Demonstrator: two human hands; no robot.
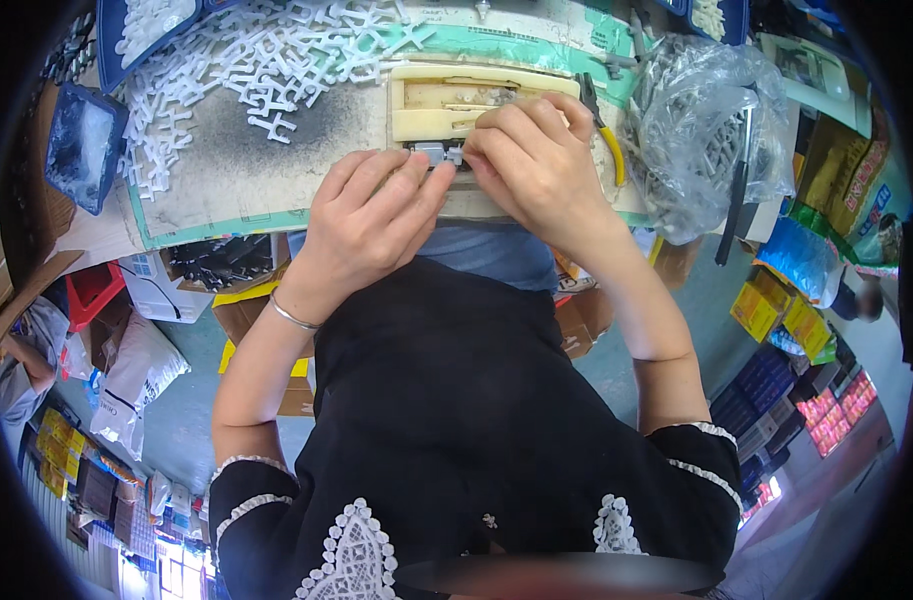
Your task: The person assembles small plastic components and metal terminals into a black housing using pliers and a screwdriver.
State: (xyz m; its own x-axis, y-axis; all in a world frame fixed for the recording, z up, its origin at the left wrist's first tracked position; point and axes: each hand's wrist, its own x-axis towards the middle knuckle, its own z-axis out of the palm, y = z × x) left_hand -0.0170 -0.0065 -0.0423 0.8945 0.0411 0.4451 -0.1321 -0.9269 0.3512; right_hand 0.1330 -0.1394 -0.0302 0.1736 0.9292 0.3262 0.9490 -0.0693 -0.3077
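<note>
A small grey plastic part [434,152] lies at the near side of a cream-coloured fixture block [436,124] on the worktable. The curved fingers of my left hand [368,212] are closed around its left and near sides, with the fingertips on it. At its right end my right hand [538,165] is closed in a pinch, thumb and index finger together. What lies between those fingertips is too small and partly hidden to name. Just right of the block are pliers [610,148] with yellow handles.
White cross-shaped plastic pieces [266,70] are heaped at the far left, by a blue bin [84,145]. A clear plastic bag [701,140] with grey parts sits at the right, a black-handled tool [736,190] against it. Below the table's near edge stand boxes, one holding black parts [231,262].
</note>
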